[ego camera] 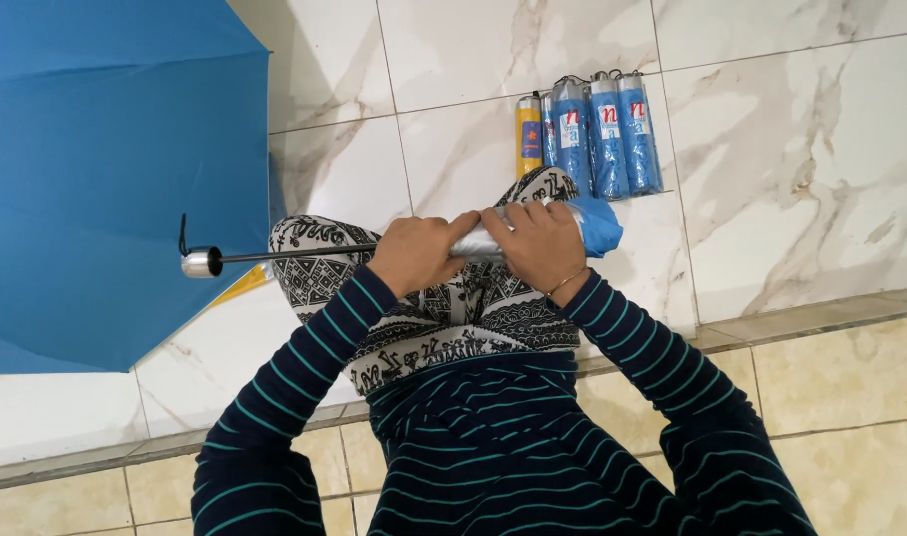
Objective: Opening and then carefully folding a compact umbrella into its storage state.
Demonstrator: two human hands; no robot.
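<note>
A folded umbrella (597, 226) with blue fabric and a silvery lining lies across my lap. My left hand (414, 253) grips its silvery middle, and my right hand (543, 243) wraps the fabric nearer the blue end. A thin dark shaft runs left from my left hand to a silver handle (201, 262) with a black loop. Both hands touch each other over the bundle. My sleeves are dark with teal stripes.
An open blue umbrella (106, 169) covers the floor at the left. Several packed umbrellas, blue ones (607, 134) and a yellow one (529, 134), lie in a row on the marble tiles beyond my knees. Patterned black-and-white trousers (453, 323) cover my legs.
</note>
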